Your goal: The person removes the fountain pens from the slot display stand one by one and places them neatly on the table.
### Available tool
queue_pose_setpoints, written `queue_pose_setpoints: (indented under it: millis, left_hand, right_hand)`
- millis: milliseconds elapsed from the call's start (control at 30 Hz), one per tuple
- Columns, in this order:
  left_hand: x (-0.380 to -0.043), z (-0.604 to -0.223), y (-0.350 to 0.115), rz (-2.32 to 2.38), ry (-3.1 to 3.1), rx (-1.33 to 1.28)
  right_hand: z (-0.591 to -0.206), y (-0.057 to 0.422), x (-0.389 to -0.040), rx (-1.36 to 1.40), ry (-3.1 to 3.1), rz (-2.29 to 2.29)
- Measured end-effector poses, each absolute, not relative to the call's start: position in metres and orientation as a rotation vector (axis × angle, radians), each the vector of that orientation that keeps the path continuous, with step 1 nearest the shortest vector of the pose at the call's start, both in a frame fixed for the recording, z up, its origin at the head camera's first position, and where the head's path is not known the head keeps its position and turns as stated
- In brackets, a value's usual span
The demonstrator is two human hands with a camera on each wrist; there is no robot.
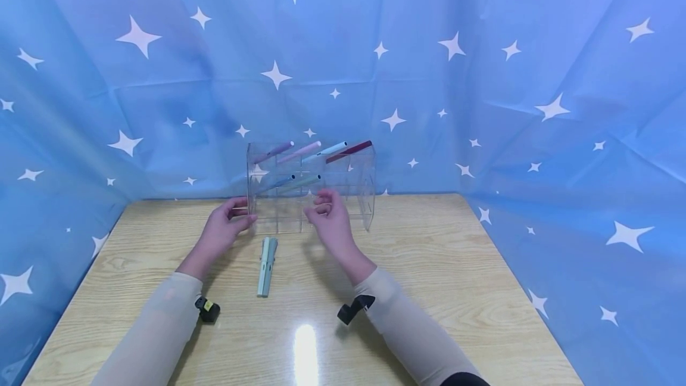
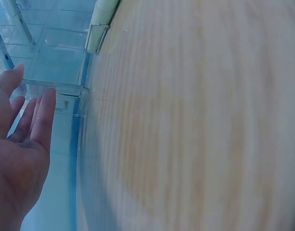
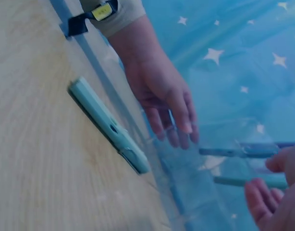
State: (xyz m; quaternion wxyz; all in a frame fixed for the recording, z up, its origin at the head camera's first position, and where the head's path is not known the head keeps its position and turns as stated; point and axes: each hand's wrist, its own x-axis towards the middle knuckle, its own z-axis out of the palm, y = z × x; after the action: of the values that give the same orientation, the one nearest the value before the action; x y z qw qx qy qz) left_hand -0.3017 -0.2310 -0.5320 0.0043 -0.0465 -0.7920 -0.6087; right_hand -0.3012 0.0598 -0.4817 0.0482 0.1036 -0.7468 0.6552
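- While it fills the whole background, a blue curtain (image 1: 332, 28) printed with white four-pointed stars hangs in soft folds behind and beside everything else.
- A pale wood-grain tabletop (image 1: 429, 290) spreads below it, with a bright patch of reflected light near the front edge.
- Two pale sleeves (image 1: 155, 326) reach in from the bottom, one at each side.
- A clear organizer (image 1: 288, 222), divided into compartments, stands upright at the back of the tabletop, left of its middle.
- The hands are both relaxed. The left hand (image 1: 225, 225) is at the organizer's left side wall, thumb and fingers apart; whether it presses the wall I cannot tell. The right hand (image 1: 332, 225) is in front of the organizer, fingers loosely bent, nothing visible in them.
- Six pens slant in the organizer. Upper row, left to right: purple pen (image 1: 281, 149), pink pen (image 1: 307, 149), light blue pen (image 1: 331, 149), dark red pen (image 1: 349, 152). Lower row: blue pen (image 1: 283, 182), then green pen (image 1: 306, 181).
- A mint pen (image 1: 264, 268) and a grey-green pen (image 1: 271, 255) lie side by side on the tabletop, between the forearms.
- A small black device (image 1: 209, 310) sits at each wrist.
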Motion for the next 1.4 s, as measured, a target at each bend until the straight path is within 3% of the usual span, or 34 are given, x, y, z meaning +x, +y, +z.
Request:
queue_pose_setpoints:
  millis: [800,1400]
  left_hand:
    - [-0.299,-0.528,-0.229,-1.903,-2.493,-0.138]
    - [-0.298,-0.528,-0.228,-1.87,-2.513,-0.133]
  right_hand:
    - [-0.466,0.062,-0.344,0.406,-2.291,2.022]
    - [-0.467,0.053,-0.355,0.483,-2.378,2.067]
